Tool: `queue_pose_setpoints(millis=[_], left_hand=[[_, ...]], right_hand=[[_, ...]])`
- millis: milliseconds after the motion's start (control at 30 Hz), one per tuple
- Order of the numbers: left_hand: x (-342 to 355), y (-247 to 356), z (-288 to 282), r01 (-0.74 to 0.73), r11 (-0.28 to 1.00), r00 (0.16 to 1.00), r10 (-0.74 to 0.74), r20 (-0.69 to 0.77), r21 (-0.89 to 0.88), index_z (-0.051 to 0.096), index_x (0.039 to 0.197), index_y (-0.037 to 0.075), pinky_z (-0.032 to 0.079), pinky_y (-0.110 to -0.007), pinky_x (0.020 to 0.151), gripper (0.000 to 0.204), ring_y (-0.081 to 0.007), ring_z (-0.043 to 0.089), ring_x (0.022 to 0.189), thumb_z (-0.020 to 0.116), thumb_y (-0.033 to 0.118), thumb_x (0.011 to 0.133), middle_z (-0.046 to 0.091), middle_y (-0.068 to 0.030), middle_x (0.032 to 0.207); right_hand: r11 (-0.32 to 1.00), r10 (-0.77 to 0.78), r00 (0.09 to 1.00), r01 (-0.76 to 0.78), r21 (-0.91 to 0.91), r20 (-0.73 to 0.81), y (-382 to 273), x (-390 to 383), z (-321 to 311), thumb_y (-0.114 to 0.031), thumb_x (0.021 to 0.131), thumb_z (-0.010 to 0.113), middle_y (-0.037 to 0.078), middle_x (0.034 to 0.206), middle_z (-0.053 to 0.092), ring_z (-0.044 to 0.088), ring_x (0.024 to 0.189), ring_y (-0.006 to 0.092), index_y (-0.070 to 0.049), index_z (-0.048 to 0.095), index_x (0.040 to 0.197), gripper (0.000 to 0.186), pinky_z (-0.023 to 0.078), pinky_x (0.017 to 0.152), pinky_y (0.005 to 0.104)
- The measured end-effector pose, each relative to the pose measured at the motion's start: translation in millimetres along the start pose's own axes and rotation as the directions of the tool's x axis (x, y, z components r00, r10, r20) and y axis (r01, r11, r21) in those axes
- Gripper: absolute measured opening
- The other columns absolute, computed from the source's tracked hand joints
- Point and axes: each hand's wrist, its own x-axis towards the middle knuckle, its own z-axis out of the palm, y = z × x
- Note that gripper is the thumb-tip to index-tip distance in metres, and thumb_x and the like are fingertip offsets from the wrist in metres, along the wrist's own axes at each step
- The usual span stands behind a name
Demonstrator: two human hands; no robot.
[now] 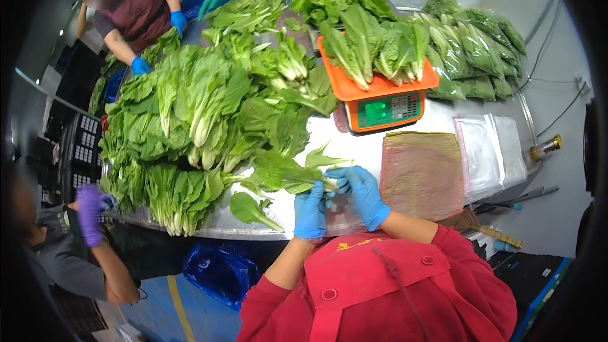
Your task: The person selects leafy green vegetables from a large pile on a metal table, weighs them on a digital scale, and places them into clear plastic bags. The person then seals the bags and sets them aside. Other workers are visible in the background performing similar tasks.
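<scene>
The bunch [282, 173] lies just inside the table's near edge, its crinkled leaves pointing left and its pale stem end at the person's gloved hands. The left hand [309, 212] is closed around the stem end; the right hand [366, 197] has its fingers bent against it, though I cannot tell whether they pinch. A loose leaf [253, 211] with a smooth, thick stalk lies near the left hand, by the curved metal rim. Shiny metal of the table [361, 152] shows beyond the hands, giving some room toward the scale [387, 111], a boxy orange plastic unit with greens on its tray. To the right, a square, wrinkled brown cloth [422, 174] and flat, glossy clear bags [491, 155] restrict sideways movement. On the left, a high, ruffled heap [209, 88] reaches the rim. Plump, shiny packs [481, 50] pile up at far right. Co-workers' gloved hands are at the far and left edges.
</scene>
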Motion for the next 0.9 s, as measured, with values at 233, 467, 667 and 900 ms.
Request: queue_pose_setpoints(millis=[233,467,667,900], left_hand=[[17.4,19.2,42.7,-0.234,0.907,0.972,0.229,0.057,0.35,0.065,0.094,0.0,0.038,-0.021,0.046,0.019,-0.0084,0.054,0.054,0.063,0.019,0.091,0.063,-0.0024,0.073],[70.2,98.6,176.5,-0.502,0.772,0.864,0.424,0.272,0.389,0.061,0.087,0.004,0.032,-0.02,0.046,0.013,-0.0055,0.045,0.05,0.066,0.016,0.088,0.059,-0.0015,0.066],[152.9,117.0,268.2,-0.438,0.653,0.897,0.273,0.347,0.619,0.059,0.092,0.003,0.035,-0.021,0.042,0.027,-0.0098,0.056,0.053,0.071,0.025,0.083,0.062,-0.0044,0.072],[213.0,76.8,260.1,-0.256,0.487,0.963,0.2,0.179,0.835,0.057,0.102,-0.001,0.043,-0.027,0.042,0.038,-0.0163,0.061,0.055,0.074,0.025,0.08,0.061,-0.0083,0.083]], right_hand=[[0.294,-0.151,0.946,0.321,-0.9,0.288,-19.6,8.7,-109.7,-0.031,0.091,0.057,0.008,0.098,0.06,0.058,0.094,0.0228,-0.006,0.062,0.105,0.029,0.042,0.091,0.039],[0.011,-0.019,0.998,0.063,-0.998,0.062,-8.1,-27.8,-196.1,-0.06,0.075,0.063,0.017,0.151,0.023,0.022,0.138,0.039,-0.011,0.015,0.15,0.102,0.019,0.109,0.0562],[0.117,-0.011,0.982,0.189,-0.975,0.189,8.0,-15.0,-174.0,-0.062,0.078,0.06,0.014,0.155,0.016,0.016,0.141,0.0386,-0.014,0.013,0.151,0.099,0.016,0.11,0.0572],[0.226,-0.04,0.975,0.223,-0.948,0.22,11.7,-10.9,-172.8,-0.061,0.08,0.057,0.015,0.155,0.014,0.014,0.141,0.0393,-0.013,0.011,0.151,0.097,0.015,0.11,0.0577]])
